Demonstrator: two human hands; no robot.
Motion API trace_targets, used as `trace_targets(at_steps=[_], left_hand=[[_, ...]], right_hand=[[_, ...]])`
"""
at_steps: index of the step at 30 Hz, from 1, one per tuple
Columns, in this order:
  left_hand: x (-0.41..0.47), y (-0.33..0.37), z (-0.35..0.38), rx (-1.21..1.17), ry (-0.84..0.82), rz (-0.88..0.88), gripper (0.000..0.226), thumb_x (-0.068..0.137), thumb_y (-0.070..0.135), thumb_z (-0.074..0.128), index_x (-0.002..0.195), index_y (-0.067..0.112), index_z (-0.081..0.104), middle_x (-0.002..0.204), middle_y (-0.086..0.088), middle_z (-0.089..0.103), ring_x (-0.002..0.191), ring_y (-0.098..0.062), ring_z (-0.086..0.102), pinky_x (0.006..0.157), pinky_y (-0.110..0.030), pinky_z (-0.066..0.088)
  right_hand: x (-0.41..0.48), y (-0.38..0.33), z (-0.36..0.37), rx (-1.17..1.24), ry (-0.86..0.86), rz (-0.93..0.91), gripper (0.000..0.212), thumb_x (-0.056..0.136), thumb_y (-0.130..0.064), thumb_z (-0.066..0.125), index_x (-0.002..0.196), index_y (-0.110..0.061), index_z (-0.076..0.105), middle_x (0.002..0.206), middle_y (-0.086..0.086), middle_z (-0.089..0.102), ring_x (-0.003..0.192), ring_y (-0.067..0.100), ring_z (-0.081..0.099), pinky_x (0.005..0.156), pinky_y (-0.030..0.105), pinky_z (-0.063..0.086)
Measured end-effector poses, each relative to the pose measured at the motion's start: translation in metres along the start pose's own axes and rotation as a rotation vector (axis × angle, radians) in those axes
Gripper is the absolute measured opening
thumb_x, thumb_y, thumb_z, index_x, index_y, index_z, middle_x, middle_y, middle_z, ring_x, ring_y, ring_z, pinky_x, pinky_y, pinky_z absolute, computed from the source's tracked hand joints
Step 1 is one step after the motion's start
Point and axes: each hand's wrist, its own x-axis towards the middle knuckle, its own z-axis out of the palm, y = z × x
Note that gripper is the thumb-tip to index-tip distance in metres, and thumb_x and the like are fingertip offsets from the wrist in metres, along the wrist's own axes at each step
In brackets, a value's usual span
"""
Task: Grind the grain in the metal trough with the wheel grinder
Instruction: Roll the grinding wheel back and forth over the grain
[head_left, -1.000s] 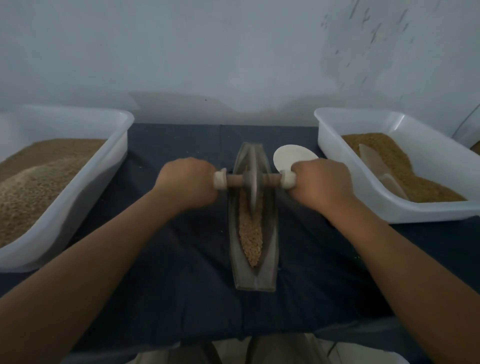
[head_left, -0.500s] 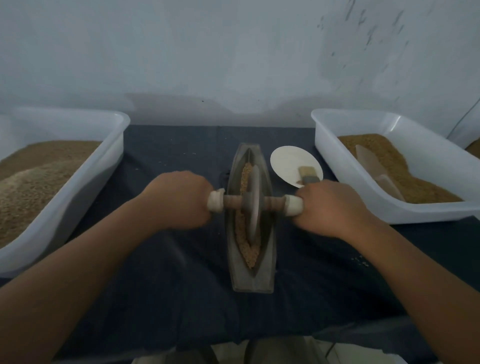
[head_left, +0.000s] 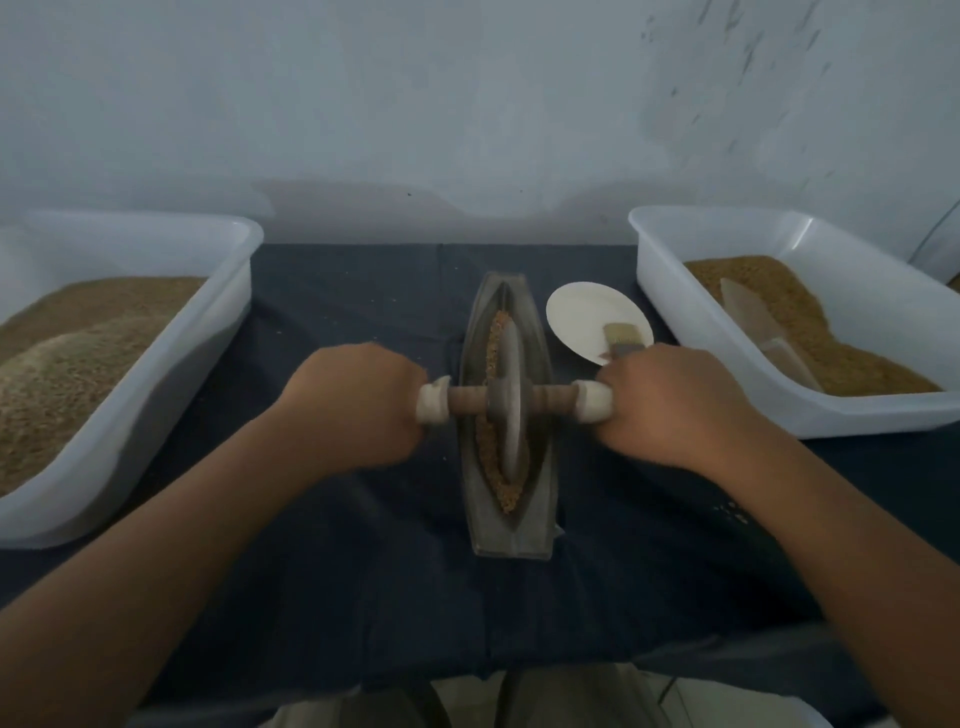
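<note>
Both ends of the wheel grinder (head_left: 513, 364), a grey metal disc on a wooden axle with pale end knobs, are gripped right now. The left hand (head_left: 358, 405) is curled tight round the left handle, knuckles up, just outside the pale knob. The right hand (head_left: 670, 405) is wrapped round the right handle in the same way.

The axle is held level across the boat-shaped grey metal trough (head_left: 511, 538), and the disc is stood upright on its edge in the groove, at about mid-length. The trough is thus found squarely between the two hands, its long axis running away from the person, with each hand just outside a trough wall.

The brown grain (head_left: 507, 494) is seen in the groove. A thin line is spread along the left of the disc toward the far tip, and a small heap is gathered at the near tip.

The trough is set on the dark blue cloth-covered desk (head_left: 363, 571). A round white plate (head_left: 582, 317) is placed just right of the trough's far end, with a small pale-bristled brush (head_left: 623, 335) on it, partly hidden by the right hand.

A white plastic tub (head_left: 228, 312) heaped with brown granular fill (head_left: 78, 353) is seen well off to the left. A second white plastic bin (head_left: 670, 312) is seen to the right, with a translucent scoop (head_left: 758, 327) laid in its fill.
</note>
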Motion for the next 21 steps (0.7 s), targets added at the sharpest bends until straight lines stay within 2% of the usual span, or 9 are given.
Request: trace_targets(at_steps=[2, 5, 9, 11, 13, 14, 16, 19, 21], left_hand=[[-0.003, 0.000, 0.001, 0.044, 0.034, 0.004, 0.028, 0.074, 0.054, 0.051, 0.063, 0.029, 0.050, 0.056, 0.010, 0.050, 0.049, -0.011, 0.048, 0.046, -0.023, 0.027], [0.031, 0.003, -0.004, 0.046, 0.003, -0.062, 0.029, 0.080, 0.051, 0.055, 0.065, 0.027, 0.053, 0.063, 0.008, 0.055, 0.056, -0.016, 0.054, 0.052, -0.027, 0.038], [0.088, 0.003, -0.015, 0.058, 0.039, -0.166, 0.029, 0.084, 0.047, 0.061, 0.068, 0.024, 0.056, 0.068, 0.005, 0.058, 0.060, -0.020, 0.057, 0.059, -0.031, 0.047], [0.096, 0.006, -0.018, 0.051, 0.019, -0.167, 0.029, 0.084, 0.046, 0.062, 0.069, 0.023, 0.057, 0.069, 0.004, 0.058, 0.062, -0.021, 0.058, 0.060, -0.032, 0.048], [0.085, 0.008, -0.021, 0.019, -0.016, -0.149, 0.029, 0.086, 0.046, 0.061, 0.070, 0.023, 0.055, 0.071, 0.005, 0.056, 0.069, -0.025, 0.062, 0.064, -0.034, 0.050], [0.072, 0.009, -0.022, 0.006, -0.041, -0.125, 0.028, 0.086, 0.047, 0.061, 0.070, 0.024, 0.055, 0.071, 0.006, 0.055, 0.071, -0.026, 0.062, 0.065, -0.034, 0.050], [0.040, 0.009, -0.019, 0.014, -0.062, -0.053, 0.027, 0.081, 0.048, 0.060, 0.067, 0.026, 0.053, 0.067, 0.009, 0.054, 0.065, -0.022, 0.059, 0.061, -0.032, 0.048], [-0.004, 0.005, -0.014, 0.062, 0.013, 0.053, 0.028, 0.074, 0.052, 0.054, 0.060, 0.029, 0.048, 0.055, 0.011, 0.049, 0.050, -0.009, 0.047, 0.048, -0.024, 0.031], [-0.003, 0.001, -0.009, 0.058, -0.006, 0.044, 0.031, 0.074, 0.056, 0.049, 0.061, 0.029, 0.049, 0.056, 0.012, 0.051, 0.050, -0.008, 0.049, 0.048, -0.024, 0.031]], right_hand=[[-0.006, -0.001, 0.003, -0.006, -0.006, 0.002, 0.029, 0.078, -0.059, 0.050, 0.062, -0.035, 0.049, 0.064, -0.012, 0.050, 0.054, 0.007, 0.050, 0.052, 0.033, 0.051], [0.024, -0.002, 0.009, -0.005, -0.043, 0.109, 0.024, 0.083, -0.051, 0.056, 0.068, -0.031, 0.056, 0.067, -0.009, 0.058, 0.058, 0.012, 0.054, 0.052, 0.029, 0.043], [0.084, 0.001, 0.015, 0.014, -0.029, 0.273, 0.027, 0.090, -0.050, 0.060, 0.079, -0.027, 0.067, 0.078, -0.004, 0.064, 0.069, 0.020, 0.059, 0.067, 0.035, 0.051], [0.093, 0.001, 0.018, 0.035, -0.020, 0.295, 0.028, 0.091, -0.051, 0.062, 0.076, -0.027, 0.067, 0.076, -0.003, 0.064, 0.066, 0.018, 0.055, 0.067, 0.036, 0.050], [0.082, 0.001, 0.015, 0.052, -0.089, 0.272, 0.023, 0.090, -0.051, 0.063, 0.083, -0.030, 0.068, 0.082, -0.004, 0.065, 0.072, 0.019, 0.058, 0.072, 0.038, 0.054], [0.069, 0.001, 0.013, 0.056, -0.127, 0.236, 0.021, 0.089, -0.051, 0.062, 0.084, -0.031, 0.068, 0.084, -0.004, 0.066, 0.074, 0.019, 0.060, 0.070, 0.037, 0.054], [0.034, 0.002, 0.007, 0.100, -0.171, 0.140, 0.023, 0.079, -0.056, 0.057, 0.075, -0.034, 0.065, 0.081, -0.007, 0.065, 0.068, 0.014, 0.060, 0.059, 0.032, 0.047], [-0.010, -0.002, -0.005, 0.180, -0.190, 0.058, 0.038, 0.062, -0.068, 0.042, 0.062, -0.034, 0.058, 0.070, -0.008, 0.060, 0.058, 0.009, 0.057, 0.050, 0.029, 0.040], [-0.013, -0.004, -0.002, 0.146, -0.149, 0.041, 0.037, 0.066, -0.066, 0.044, 0.062, -0.032, 0.056, 0.065, -0.009, 0.058, 0.056, 0.009, 0.056, 0.049, 0.029, 0.040]])
